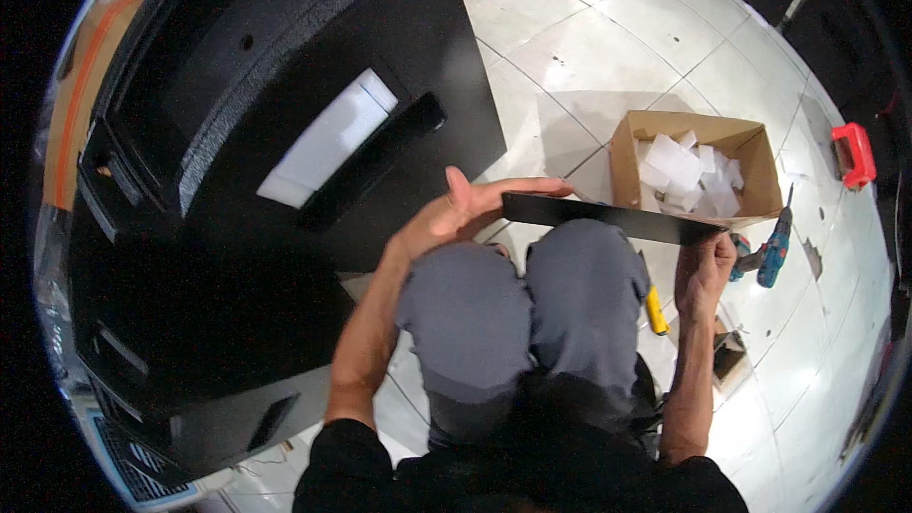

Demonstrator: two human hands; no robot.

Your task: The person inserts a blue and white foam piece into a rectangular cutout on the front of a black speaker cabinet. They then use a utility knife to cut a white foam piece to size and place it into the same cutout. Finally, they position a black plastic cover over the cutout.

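Observation:
A thin, long black panel (608, 218) is held above my knees, seen nearly edge-on. My right hand (707, 271) is closed at its right end, with the fingers curled in. At the other end my left hand (475, 207) lies open, thumb up and fingers stretched out along the panel's far side. To the left stands a big black cabinet (427, 171) with a curved recess and a slot. A white foam block (331, 138) rests on it beside the slot.
A cardboard box (632, 157) of white foam pieces sits beyond the panel. Right of it lies a teal cordless drill (774, 249). A yellow-handled tool (656, 312), a small open box (730, 361) and a red plastic case (855, 156) are on the tiled floor (560, 57).

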